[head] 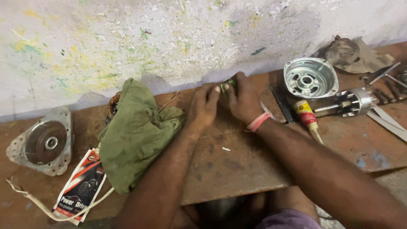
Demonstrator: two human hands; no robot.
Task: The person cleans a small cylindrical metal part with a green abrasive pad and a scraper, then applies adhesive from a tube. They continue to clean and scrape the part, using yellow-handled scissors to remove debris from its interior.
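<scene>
Both my forearms are reaching forward over a rusty brown workbench (237,169) toward a paint-flecked wall. My left hand (203,106) and right hand (243,99) are meeting at the bench's far edge, fingers pinching together around a small green object (224,87) that is mostly hidden between them. I am wearing a pink band on my right wrist. A crumpled green cloth (135,131) is lying just left of my hands; a silver motor housing (310,77) and a glue tube (306,113) are sitting to the right.
</scene>
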